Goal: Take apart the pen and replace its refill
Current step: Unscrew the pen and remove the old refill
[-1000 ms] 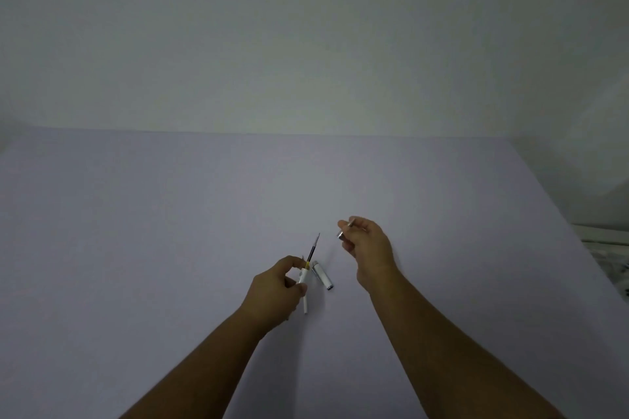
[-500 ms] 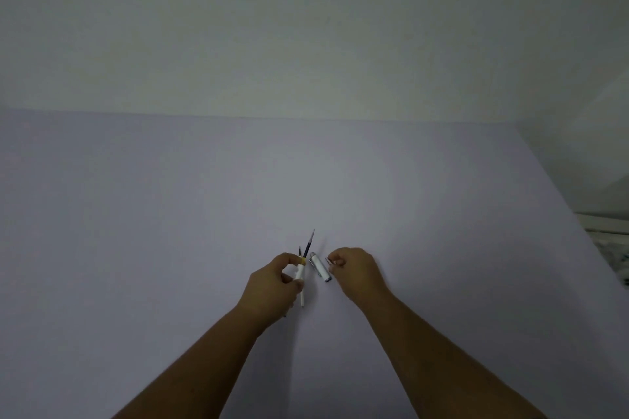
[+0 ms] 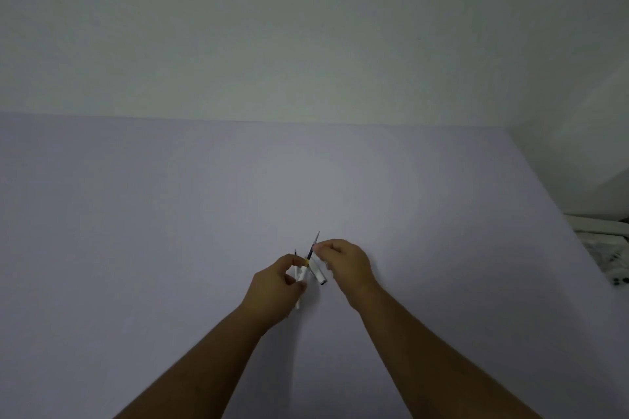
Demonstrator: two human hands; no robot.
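Note:
My left hand [image 3: 277,284] grips the white pen barrel [image 3: 301,277], which has a yellow band at its top and points up and slightly right. A thin dark refill [image 3: 312,247] sticks out of the barrel's upper end. The thumb and forefinger of my right hand [image 3: 345,264] pinch this refill just below its tip. A second thin dark tip [image 3: 295,253] shows above my left fingers; what it belongs to is unclear. A short white pen piece [image 3: 318,274] lies on the table between my hands.
The work lies on a pale lavender table [image 3: 170,231] that meets a plain wall at the back. The table's right edge runs diagonally, and beyond it sits a white patterned object [image 3: 609,248].
My right hand has come left from above the table to the refill's tip, having earlier held a small silver piece. My left hand has kept the barrel almost still.

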